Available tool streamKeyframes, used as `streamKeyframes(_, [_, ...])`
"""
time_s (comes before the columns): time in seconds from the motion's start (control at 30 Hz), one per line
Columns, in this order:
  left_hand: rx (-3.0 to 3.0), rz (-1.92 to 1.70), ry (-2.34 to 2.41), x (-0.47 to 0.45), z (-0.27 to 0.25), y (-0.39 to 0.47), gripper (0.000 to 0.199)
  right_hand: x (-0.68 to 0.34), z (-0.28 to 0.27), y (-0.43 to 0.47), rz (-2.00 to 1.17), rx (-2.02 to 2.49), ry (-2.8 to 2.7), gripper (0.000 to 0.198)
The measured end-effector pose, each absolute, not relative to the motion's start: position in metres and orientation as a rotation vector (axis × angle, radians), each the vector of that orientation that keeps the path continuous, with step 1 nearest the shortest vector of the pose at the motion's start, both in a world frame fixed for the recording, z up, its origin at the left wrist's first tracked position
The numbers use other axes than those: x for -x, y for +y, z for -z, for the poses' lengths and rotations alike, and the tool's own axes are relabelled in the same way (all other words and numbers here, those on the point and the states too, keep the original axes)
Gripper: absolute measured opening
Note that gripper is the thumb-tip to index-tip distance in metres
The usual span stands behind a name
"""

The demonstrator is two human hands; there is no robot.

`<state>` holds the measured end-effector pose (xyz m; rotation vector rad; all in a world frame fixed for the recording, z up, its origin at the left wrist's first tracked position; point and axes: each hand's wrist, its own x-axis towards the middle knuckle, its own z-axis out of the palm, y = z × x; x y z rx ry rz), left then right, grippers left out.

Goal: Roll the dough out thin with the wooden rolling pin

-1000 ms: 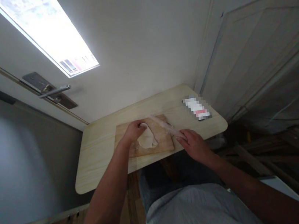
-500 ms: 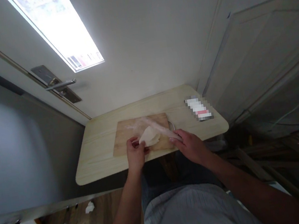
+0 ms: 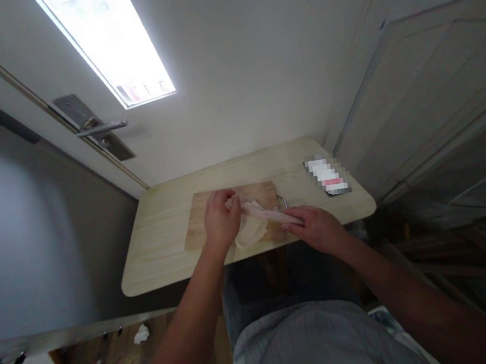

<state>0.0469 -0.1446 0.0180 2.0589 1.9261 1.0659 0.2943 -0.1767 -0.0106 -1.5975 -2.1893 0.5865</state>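
Note:
A flat, pale sheet of dough lies on the wooden cutting board, with part of it over the board's near edge. A floury rolling pin crosses its far part at a slant. My right hand grips the pin's near right end. At the pin's far left end, the fingers of my left hand are curled round it. That hand hides the end of the pin and some of the board and dough.
The board rests on a small light wood table against a white door with a metal handle. A phone with a blurred screen lies at the right. A metal ring sticks out from the board's right side.
My left hand has moved from the dough's near left edge up to the far left end of the rolling pin. The pin has come nearer and now lies across the dough.

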Motion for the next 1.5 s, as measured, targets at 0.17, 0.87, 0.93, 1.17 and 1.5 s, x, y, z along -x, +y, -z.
streamKeyframes(0.17, [-2.362, -0.633, 1.799, -0.068, -0.003, -0.09, 0.029, -0.298, 0.011, -0.172, -0.525, 1.647, -2.144, 0.033])
streamKeyframes(0.87, [-2.42, -0.354, 1.812, -0.074, 0.018, -0.073, 0.042, -0.297, 0.025, -0.145, -0.218, 1.799, -1.956, 0.047])
streamKeyframes(0.93, [-2.423, -0.338, 1.844, -0.076, 0.017, -0.07, 0.041, -0.297, 0.025, -0.139, -0.221, 1.879, -1.946, 0.049])
streamKeyframes(1.17, [-2.362, -0.322, 1.887, -0.085, 0.015, -0.057, 0.042, -0.299, 0.028, -0.121, -0.211, 2.061, -1.981, 0.057])
streamKeyframes(1.5, [-2.455, -0.289, 1.896, -0.086, 0.01, -0.068, 0.041, -0.296, 0.024, -0.137, -0.056, 2.098, -2.095, 0.055])
